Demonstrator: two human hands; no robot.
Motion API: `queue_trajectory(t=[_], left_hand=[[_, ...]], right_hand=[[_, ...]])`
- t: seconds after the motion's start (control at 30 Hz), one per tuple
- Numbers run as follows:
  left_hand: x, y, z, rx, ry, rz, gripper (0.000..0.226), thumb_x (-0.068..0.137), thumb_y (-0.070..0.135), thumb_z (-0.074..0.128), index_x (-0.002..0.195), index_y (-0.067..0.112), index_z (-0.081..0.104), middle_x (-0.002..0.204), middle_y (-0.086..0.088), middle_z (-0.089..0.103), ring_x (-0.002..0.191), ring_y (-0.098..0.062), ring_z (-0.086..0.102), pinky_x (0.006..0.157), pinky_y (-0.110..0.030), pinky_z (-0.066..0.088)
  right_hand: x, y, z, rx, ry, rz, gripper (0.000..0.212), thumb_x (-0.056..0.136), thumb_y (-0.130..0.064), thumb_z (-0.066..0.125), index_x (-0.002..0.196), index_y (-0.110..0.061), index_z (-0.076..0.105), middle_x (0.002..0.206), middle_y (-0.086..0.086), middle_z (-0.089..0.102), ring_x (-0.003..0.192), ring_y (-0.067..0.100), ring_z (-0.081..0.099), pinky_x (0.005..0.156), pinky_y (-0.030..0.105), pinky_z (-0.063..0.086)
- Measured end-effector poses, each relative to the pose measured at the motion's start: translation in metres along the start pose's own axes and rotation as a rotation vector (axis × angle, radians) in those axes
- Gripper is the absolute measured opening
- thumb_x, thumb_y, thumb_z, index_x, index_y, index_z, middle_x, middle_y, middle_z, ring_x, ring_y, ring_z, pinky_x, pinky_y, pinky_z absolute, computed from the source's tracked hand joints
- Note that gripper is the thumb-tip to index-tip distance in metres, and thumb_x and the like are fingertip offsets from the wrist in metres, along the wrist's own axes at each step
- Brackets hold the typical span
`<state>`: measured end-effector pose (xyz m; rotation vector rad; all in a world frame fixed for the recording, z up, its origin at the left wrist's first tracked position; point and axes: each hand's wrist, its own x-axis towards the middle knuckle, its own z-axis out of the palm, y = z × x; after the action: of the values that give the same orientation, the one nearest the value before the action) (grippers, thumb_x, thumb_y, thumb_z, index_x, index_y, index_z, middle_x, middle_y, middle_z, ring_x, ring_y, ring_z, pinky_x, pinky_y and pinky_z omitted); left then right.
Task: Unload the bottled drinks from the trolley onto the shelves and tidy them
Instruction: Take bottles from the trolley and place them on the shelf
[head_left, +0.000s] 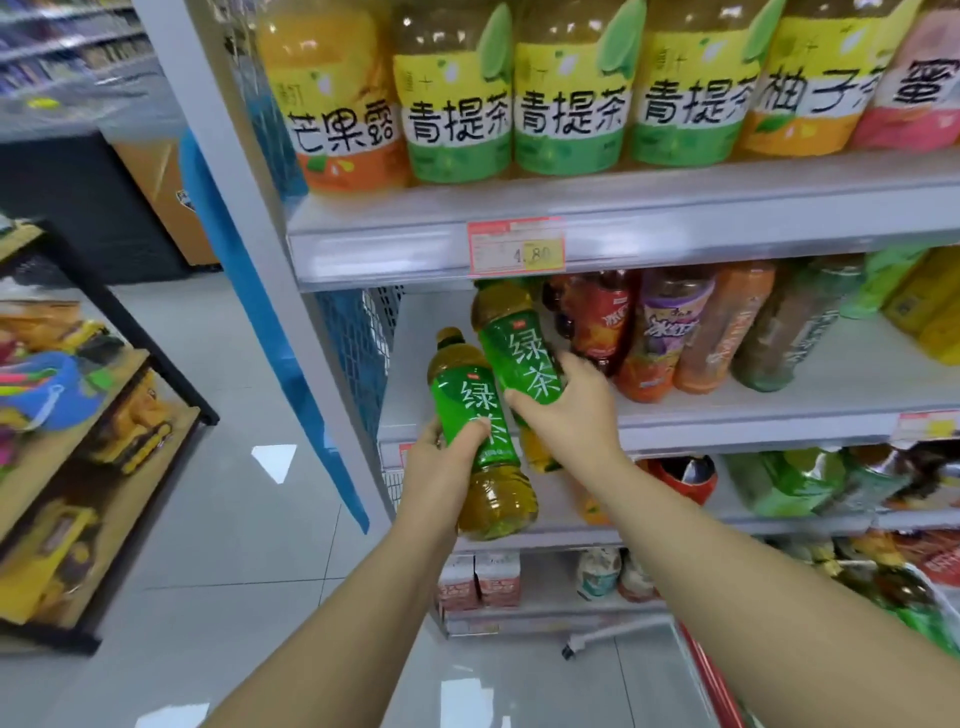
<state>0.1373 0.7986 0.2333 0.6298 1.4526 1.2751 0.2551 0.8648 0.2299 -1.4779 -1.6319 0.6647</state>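
Scene: A person stocks a shop's drinks aisle, a bottle in each hand, at the left end of the middle shelf (779, 405).
Left hand (441, 462): fingers wrapped round the lower green tea bottle (462, 395), held near upright in front of the shelf edge, apparently waiting its turn.
Right hand (571, 410): fingers grasping the second green tea bottle (519, 353) low on its body, cap leaning in beneath the upper shelf, probably to clear that rim.
Destination: likely the bare stretch left of the row of mixed teas (675, 338).
Trolley (711, 686): what appears to be its red rim shows at lower right.
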Motion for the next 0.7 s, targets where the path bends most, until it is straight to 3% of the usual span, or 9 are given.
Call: queue_trajectory(t=[0.07,0.13,0.2,0.3,0.4,0.47,0.57,0.7], left_hand=[[0.009,0.001,-0.011,0.009,0.01,0.001,0.021,0.085,0.016,0.064,0.104,0.018,0.058,0.089,-0.007,0.069,0.076,-0.025,0.068,0.071,-0.038,0.057],[0.018,0.001,-0.021,0.019,0.013,-0.006,0.027,0.085,0.015,0.065,0.11,0.019,0.055,0.093,-0.005,0.068,0.078,-0.024,0.069,0.07,-0.036,0.057],[0.027,0.001,-0.031,0.01,0.017,-0.011,0.035,0.084,0.016,0.065,0.116,0.021,0.052,0.095,-0.003,0.068,0.078,-0.022,0.069,0.067,-0.034,0.057],[0.04,0.002,-0.045,0.019,0.038,-0.008,0.049,0.084,0.018,0.067,0.128,0.022,0.046,0.099,0.001,0.067,0.084,-0.02,0.068,0.074,-0.036,0.056],[0.052,0.001,-0.054,0.012,0.05,-0.001,0.055,0.083,0.019,0.068,0.132,0.021,0.043,0.102,0.0,0.067,0.087,-0.02,0.068,0.079,-0.039,0.056],[0.058,0.001,-0.056,0.025,0.047,0.018,0.059,0.082,0.018,0.069,0.134,0.021,0.041,0.108,-0.001,0.066,0.092,-0.02,0.067,0.084,-0.042,0.054],[0.066,0.004,-0.052,0.102,0.042,0.111,0.064,0.081,0.017,0.07,0.136,0.024,0.038,0.116,0.005,0.06,0.097,-0.012,0.063,0.082,-0.032,0.053],[0.084,0.019,-0.036,0.178,-0.003,0.27,0.065,0.078,0.012,0.072,0.129,0.032,0.037,0.109,0.016,0.055,0.101,-0.009,0.059,0.085,-0.029,0.049]], right_hand=[[0.018,0.0,0.025,0.018,0.027,-0.047,0.045,0.068,-0.034,0.072,0.108,-0.02,0.058,0.098,0.003,0.065,0.096,0.025,0.058,0.082,0.032,0.047],[0.033,0.0,0.045,0.019,0.077,-0.073,0.063,0.071,-0.026,0.074,0.128,-0.014,0.05,0.115,0.012,0.061,0.109,0.031,0.052,0.089,0.022,0.032],[0.043,-0.001,0.06,0.051,0.14,-0.081,0.069,0.073,-0.018,0.075,0.133,-0.005,0.044,0.126,0.018,0.054,0.117,0.033,0.045,0.088,0.017,0.021],[0.052,0.002,0.074,0.197,0.19,-0.028,0.067,0.073,-0.009,0.073,0.131,-0.002,0.042,0.125,0.014,0.049,0.119,0.027,0.042,0.098,0.022,0.028],[0.059,0.01,0.08,0.307,0.234,0.044,0.064,0.068,0.0,0.073,0.125,-0.002,0.043,0.112,0.003,0.048,0.11,0.022,0.05,0.09,0.017,0.035],[0.063,0.016,0.081,0.31,0.209,0.071,0.066,0.067,-0.002,0.074,0.124,-0.004,0.04,0.114,0.004,0.048,0.109,0.022,0.051,0.095,0.026,0.04],[0.068,0.023,0.078,0.281,0.192,0.085,0.071,0.067,-0.005,0.077,0.126,-0.004,0.038,0.121,0.011,0.049,0.113,0.024,0.05,0.101,0.038,0.041],[0.073,0.032,0.073,0.255,0.127,0.085,0.075,0.069,-0.008,0.079,0.13,-0.009,0.036,0.125,0.009,0.049,0.117,0.022,0.048,0.1,0.033,0.041]])
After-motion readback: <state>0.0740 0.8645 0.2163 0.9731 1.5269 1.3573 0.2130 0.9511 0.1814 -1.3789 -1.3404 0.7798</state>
